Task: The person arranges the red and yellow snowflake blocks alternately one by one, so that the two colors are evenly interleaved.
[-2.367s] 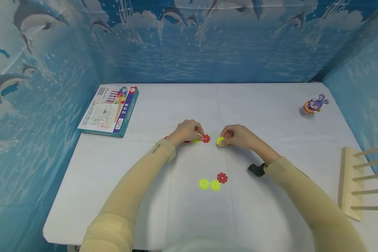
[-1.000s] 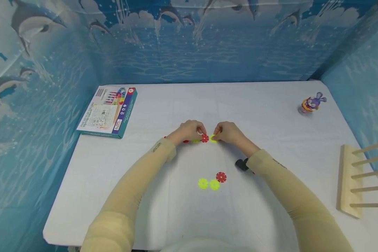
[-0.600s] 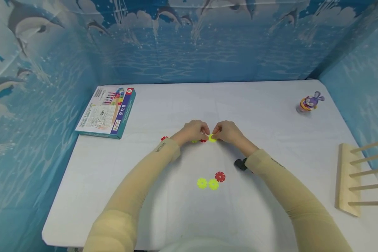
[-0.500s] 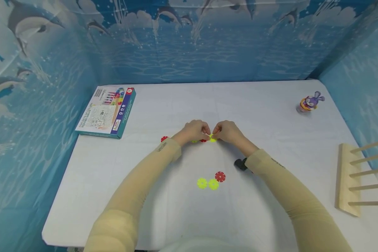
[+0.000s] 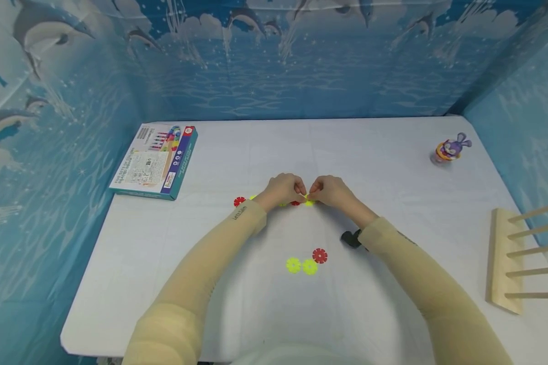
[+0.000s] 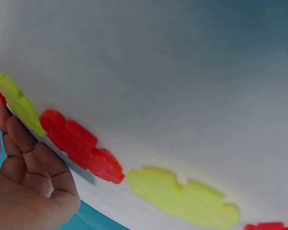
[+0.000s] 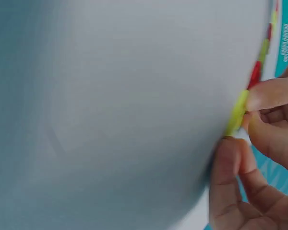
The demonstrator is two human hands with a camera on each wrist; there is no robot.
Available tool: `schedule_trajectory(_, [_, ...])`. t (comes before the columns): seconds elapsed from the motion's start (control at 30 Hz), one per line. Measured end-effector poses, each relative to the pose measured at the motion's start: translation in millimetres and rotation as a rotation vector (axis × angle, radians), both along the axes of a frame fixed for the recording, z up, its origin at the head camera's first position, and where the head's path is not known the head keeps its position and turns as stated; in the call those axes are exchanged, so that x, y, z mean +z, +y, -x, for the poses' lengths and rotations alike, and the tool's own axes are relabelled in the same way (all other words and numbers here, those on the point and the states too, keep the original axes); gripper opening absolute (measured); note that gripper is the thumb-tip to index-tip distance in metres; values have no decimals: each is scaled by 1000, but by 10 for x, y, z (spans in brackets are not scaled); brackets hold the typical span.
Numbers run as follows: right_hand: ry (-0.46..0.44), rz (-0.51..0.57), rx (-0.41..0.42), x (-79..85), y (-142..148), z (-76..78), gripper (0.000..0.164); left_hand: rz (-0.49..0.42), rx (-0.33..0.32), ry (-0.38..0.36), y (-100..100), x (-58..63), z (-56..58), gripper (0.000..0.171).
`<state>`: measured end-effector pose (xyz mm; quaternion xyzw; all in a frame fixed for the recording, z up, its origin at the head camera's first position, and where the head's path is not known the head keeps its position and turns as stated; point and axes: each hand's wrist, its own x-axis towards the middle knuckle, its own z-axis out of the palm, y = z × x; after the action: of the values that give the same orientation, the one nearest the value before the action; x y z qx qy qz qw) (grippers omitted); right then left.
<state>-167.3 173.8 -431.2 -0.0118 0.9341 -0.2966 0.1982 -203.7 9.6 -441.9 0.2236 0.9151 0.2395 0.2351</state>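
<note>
Both hands meet at the right end of a chain of red and yellow notched plastic discs lying across the table. My left hand (image 5: 284, 189) pinches the inner edge of the end yellow disc (image 7: 238, 112), beside a red disc (image 7: 255, 75). My right hand (image 5: 331, 191) pinches the same yellow disc from its other end. In the left wrist view, a yellow disc (image 6: 182, 196) and a red disc (image 6: 81, 146) join edge to edge, running toward the left fingertips. Nearer me lie two loose yellow discs (image 5: 293, 265) and a loose red disc (image 5: 319, 255). Fingers cover part of the end disc.
A flat printed box (image 5: 152, 161) lies at the table's back left. Back right stands a purple rabbit-eared toy (image 5: 451, 148). A wooden rack with pegs (image 5: 506, 261) is at the right edge. Blue dolphin-print cloth (image 5: 274, 76) surrounds the white table (image 5: 164, 243).
My right hand has moved left with the yellow disc to the chain's end. My left hand has shifted slightly right, from the red disc onto that yellow one.
</note>
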Motion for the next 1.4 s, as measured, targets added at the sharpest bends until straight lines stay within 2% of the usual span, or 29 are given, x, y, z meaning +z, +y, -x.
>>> schedule_trajectory(0.27, [-44,35,62,90,53,-192,32,1,11,-5,4,-8,-2,17])
schedule_trajectory(0.63, [-48,134,144,85,158,-713,23,-9,12,14,1,-25,-6,16])
schedule_trajectory(0.9, [-53,198,232,19,160,-1006,22,-21,13,21,-9,-25,-19,16])
schedule_trajectory(1.1, [-1,187,266,-65,175,-1127,27,-20,10,21,-18,-27,-23,16])
schedule_trajectory(1.4, [37,131,276,-101,107,-1193,30,-24,10,22,-32,-35,-22,15])
